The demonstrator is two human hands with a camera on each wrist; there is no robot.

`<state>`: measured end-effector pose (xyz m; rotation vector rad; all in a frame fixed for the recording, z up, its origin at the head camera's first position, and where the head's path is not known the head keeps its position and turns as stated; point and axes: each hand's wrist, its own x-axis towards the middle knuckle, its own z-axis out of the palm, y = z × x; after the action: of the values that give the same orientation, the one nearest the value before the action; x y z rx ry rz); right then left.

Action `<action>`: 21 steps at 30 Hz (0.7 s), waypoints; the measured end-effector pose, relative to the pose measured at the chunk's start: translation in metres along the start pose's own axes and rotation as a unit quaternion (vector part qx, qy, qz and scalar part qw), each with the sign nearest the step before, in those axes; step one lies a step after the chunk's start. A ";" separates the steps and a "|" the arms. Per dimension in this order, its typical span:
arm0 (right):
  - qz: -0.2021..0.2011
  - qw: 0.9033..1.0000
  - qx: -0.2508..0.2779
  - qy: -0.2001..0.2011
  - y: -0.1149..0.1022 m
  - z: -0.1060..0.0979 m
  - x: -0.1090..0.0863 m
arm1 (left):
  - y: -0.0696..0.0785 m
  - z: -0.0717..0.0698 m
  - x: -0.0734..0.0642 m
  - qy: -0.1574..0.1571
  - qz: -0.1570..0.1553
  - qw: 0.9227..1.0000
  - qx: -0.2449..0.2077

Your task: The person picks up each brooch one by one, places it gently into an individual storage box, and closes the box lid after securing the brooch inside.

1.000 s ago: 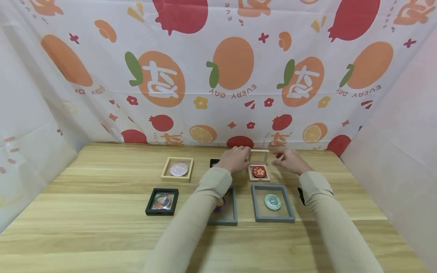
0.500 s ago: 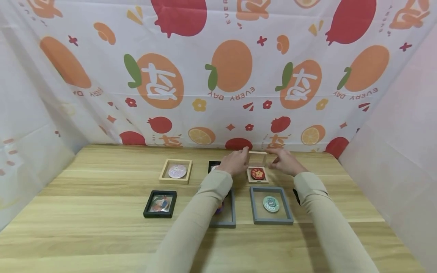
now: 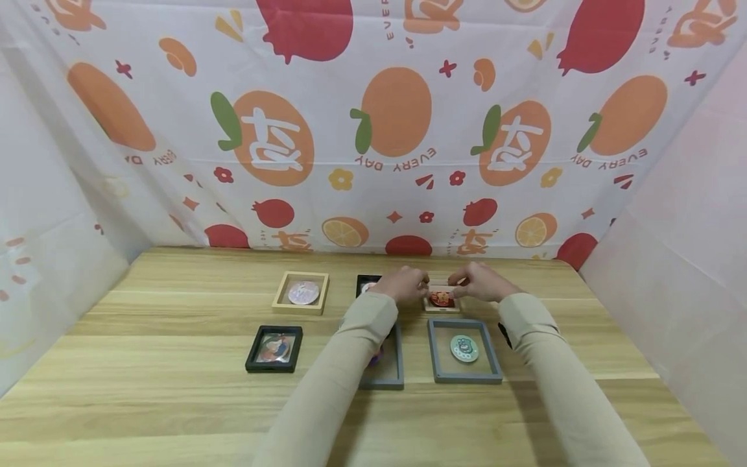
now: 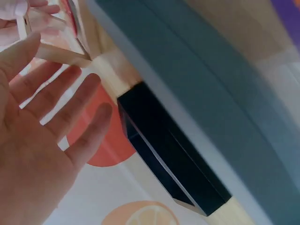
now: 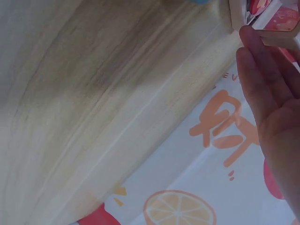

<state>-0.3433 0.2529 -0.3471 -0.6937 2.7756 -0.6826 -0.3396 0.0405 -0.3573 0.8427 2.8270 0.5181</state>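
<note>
A small light-wood display box holds a round red badge, and its hinged clear lid is tilted partly down over it. My right hand pinches the lid's edge from the right. On the left side, my left hand is at the lid; in the left wrist view its fingers are spread and fairly straight, with the thumb by the lid's corner. The lid's side bar shows there too. In the right wrist view, my right fingertips touch the wooden lid.
A grey frame with a green badge stands in front. Another grey frame and a black frame are partly hidden by my left arm. Further left are a wooden frame and a black frame. A fruit-print cloth hangs behind.
My right hand has come in from the right to the lid. The lid, upright before, has swung forward and down over the red badge, both hands moving lower with it.
</note>
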 end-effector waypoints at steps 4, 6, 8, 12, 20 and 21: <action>0.003 1.000 0.001 -0.016 -0.001 0.000 0.001 | -0.003 0.001 -0.001 -0.021 0.007 1.000 -0.017; 0.001 1.000 -0.001 -0.026 0.000 0.000 0.002 | -0.003 0.001 -0.001 -0.027 0.010 0.999 -0.019; -0.007 0.999 0.001 -0.041 0.001 -0.001 0.003 | -0.004 0.002 -0.002 -0.032 0.016 0.999 -0.014; -0.006 0.996 0.015 -0.084 0.004 -0.003 0.003 | -0.005 0.003 -0.002 -0.034 0.029 0.999 -0.003; 0.050 0.991 0.038 -0.117 -0.001 -0.004 0.011 | -0.002 -0.002 -0.004 -0.046 0.043 0.997 0.041; 0.062 0.991 0.035 -0.116 -0.002 -0.003 0.013 | -0.002 -0.002 -0.004 -0.047 0.044 0.997 0.046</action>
<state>-0.3544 0.2464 -0.3441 -0.5444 2.5440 -0.6287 -0.3379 0.0360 -0.3556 0.9847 2.7558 0.3512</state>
